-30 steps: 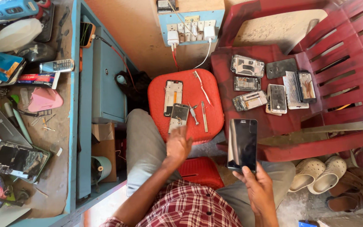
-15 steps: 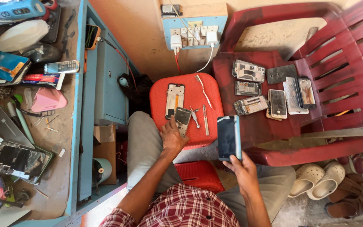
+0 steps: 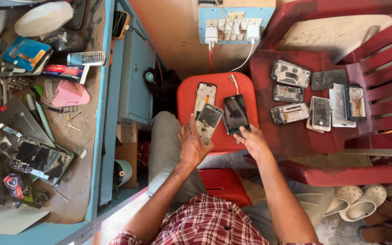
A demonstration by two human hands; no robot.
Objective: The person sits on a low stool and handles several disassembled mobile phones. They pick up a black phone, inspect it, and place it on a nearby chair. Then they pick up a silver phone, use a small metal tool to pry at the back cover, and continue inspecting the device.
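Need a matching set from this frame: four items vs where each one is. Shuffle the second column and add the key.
Items:
1. phone frame
2. dark-screened phone
3. pink case
4. white chargers

Places:
A. on the blue workbench
B. plugged into the wall socket board
C. held in the left hand
D. at the right hand, over the red stool

Pairs: 1-C, 2-D, 3-A, 4-B

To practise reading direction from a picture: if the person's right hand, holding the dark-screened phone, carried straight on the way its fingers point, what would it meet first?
The right hand points up and away over the red stool, its dark-screened phone leading. First in line is probably the white cable on the stool top, though height above the stool is unclear.
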